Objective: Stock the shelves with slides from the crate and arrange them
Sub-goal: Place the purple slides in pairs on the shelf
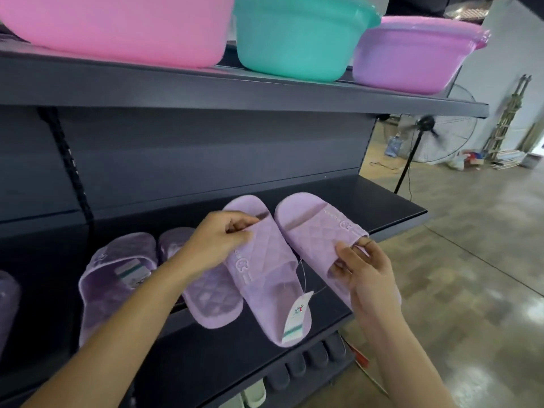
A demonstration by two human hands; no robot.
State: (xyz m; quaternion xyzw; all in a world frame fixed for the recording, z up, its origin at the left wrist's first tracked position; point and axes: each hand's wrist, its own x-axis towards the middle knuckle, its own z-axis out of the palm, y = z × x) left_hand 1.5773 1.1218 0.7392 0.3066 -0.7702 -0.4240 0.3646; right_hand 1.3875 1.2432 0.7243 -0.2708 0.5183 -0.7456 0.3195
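Lilac slides [265, 260] on black shelf [382, 201]

Glossy concrete floor [471, 245], standing fan [426, 125]

**Matt lilac slides, glossy basins**

We see the lilac slide [265, 260] and its mate [318, 228] as soft moulded plastic or foam. Both are matt, with a quilted, embossed pattern on the straps. A paper tag [297, 316] hangs from the first on thin thread. The shelf [382, 207] looks like dark painted metal, matt and smooth. The pink basin [117, 25], teal basin [294, 45] and purple basin [406, 60] are smooth plastic with a soft gloss. The floor [471, 260] is hard and polished, and it throws reflections.
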